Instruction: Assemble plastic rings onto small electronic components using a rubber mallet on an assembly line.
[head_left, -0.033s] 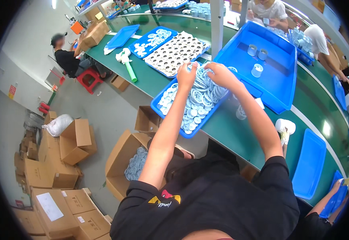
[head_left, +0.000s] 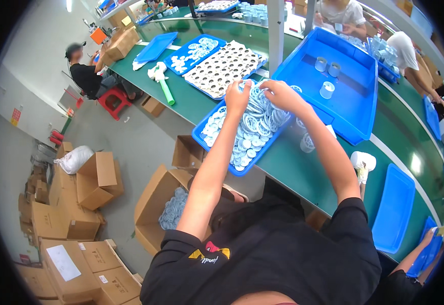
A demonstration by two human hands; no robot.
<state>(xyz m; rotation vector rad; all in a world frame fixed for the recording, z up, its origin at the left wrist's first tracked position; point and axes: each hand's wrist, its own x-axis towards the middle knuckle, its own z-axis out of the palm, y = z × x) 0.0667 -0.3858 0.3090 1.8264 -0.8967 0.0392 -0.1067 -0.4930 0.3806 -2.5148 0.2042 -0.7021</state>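
Both my hands are above the far end of a blue tray (head_left: 253,163) heaped with pale blue plastic rings (head_left: 255,122) and small round white discs (head_left: 242,157). My left hand (head_left: 237,97) has bent fingers and thumb drawn together at the tray's far left corner. Facing it, my right hand (head_left: 283,96) curls its fingers inward over the rings. The fingertips are close to each other at the far edge, and what they pinch is too small and partly hidden to name. Clear plastic cups (head_left: 307,143) stand beside the tray under my right forearm.
Beyond lie a white tray with rows of holes (head_left: 224,68) and a blue tray of white parts (head_left: 194,53). A large blue bin (head_left: 354,101) with 3 cups is at the right. A green-handled tool (head_left: 167,91) rests left. Cardboard boxes (head_left: 150,208) stand on the floor. Several people work nearby.
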